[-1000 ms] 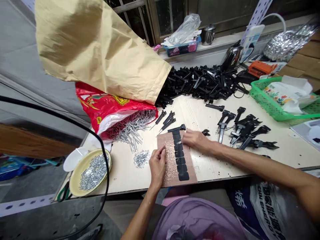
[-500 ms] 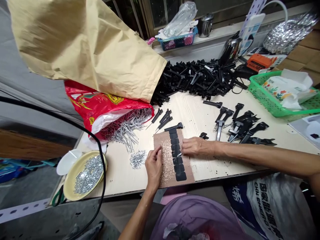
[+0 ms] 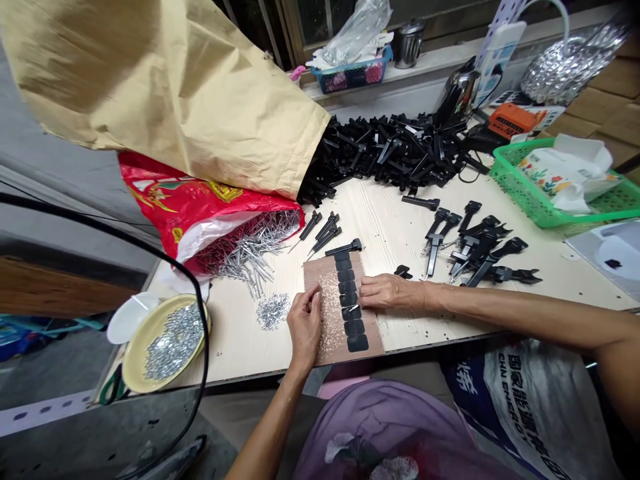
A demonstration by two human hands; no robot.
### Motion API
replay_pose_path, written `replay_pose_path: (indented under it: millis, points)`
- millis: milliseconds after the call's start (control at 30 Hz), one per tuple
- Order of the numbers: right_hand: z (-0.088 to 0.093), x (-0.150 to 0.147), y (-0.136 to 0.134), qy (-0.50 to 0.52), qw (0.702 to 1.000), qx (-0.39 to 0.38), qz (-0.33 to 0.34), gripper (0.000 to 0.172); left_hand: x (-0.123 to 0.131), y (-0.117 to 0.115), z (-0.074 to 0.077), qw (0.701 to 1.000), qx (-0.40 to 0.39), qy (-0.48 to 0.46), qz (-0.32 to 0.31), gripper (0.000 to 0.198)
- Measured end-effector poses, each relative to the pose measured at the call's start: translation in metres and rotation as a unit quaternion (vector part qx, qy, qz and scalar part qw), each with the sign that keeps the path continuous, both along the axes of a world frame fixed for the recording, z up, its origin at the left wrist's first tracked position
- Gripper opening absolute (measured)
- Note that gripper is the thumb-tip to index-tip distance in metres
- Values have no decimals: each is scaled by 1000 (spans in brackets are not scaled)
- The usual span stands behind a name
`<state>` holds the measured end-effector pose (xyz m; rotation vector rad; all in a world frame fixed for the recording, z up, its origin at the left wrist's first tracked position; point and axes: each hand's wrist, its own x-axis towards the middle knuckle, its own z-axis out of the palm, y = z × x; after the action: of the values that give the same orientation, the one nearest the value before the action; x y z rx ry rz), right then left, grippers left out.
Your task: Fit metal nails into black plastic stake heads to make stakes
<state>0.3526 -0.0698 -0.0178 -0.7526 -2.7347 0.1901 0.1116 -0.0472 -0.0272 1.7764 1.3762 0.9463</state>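
Note:
A brown board (image 3: 327,343) with pale specks lies at the table's front edge, bearing a column of black rounded pads (image 3: 355,327). My left hand (image 3: 305,327) rests at the board's left edge, thumb and fingers pinched together; whatever they hold is hidden. From the right, my right hand (image 3: 385,292) reaches over the board with its fingers curled closed beside the middle pads. What those fingers hold cannot be made out. A thin silvery piece (image 3: 353,308) shows on a pad just left of them. Beyond the board's far end lies a black clip-like part (image 3: 344,247).
Left of the board are a small heap of metal bits (image 3: 273,311), a yellow bowl (image 3: 131,365) and a red bag (image 3: 155,193) spilling metal pins (image 3: 250,257). Black parts (image 3: 390,150) are piled behind; several more (image 3: 480,243) lie right, near a green basket (image 3: 530,193).
The whole view has shifted slightly. Both hands keep nearly the same places at the board, with fingers still closed.

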Motion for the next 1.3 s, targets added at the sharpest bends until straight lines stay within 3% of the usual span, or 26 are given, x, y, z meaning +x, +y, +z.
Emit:
replay_pose_path:
  millis: [67, 233, 400, 500, 600, 667, 733, 833, 933, 1100, 1200, 1300]
  points:
    - [0, 3, 5, 8, 1000, -9, -7, 33, 0, -1, 1, 1000, -1, 2, -1, 33]
    - [6, -2, 10, 67, 988, -58, -130, 32, 0, -2, 2, 1000, -6, 6, 3, 34]
    - [2, 0, -9, 29, 998, -47, -28, 31, -2, -2, 2, 1000, -15, -7, 4, 34]
    - [12, 34, -3, 17, 990, -19, -138, 33, -4, -1, 1, 999, -19, -27, 4, 33]
    - [38, 64, 18, -69, 965, 33, -250, 34, -2, -1, -1, 998, -29, -51, 13, 33]
    - [52, 62, 38, -105, 950, 67, -286, 32, 0, -3, -1, 996, -41, -72, 19, 32]
    - [55, 42, 60, -97, 950, 77, -288, 32, -2, -4, -1, 993, -53, -99, 24, 33]
    - [39, -2, 94, -83, 968, 49, -234, 27, -20, -6, 1, 991, -49, -114, 56, 33]
    - [16, -33, 122, -115, 976, 24, -184, 18, -59, -3, 0, 991, 14, -54, 121, 31]
    - [-6, -46, 144, -181, 962, 55, -195, 18, -120, 12, -8, 980, 82, 90, 158, 27]
    - [-12, -46, 149, -193, 954, 72, -218, 20, -128, 23, -11, 978, 99, 126, 130, 27]
    - [-12, -44, 147, -174, 951, 88, -238, 23, -119, 36, -10, 970, 126, 188, 92, 27]
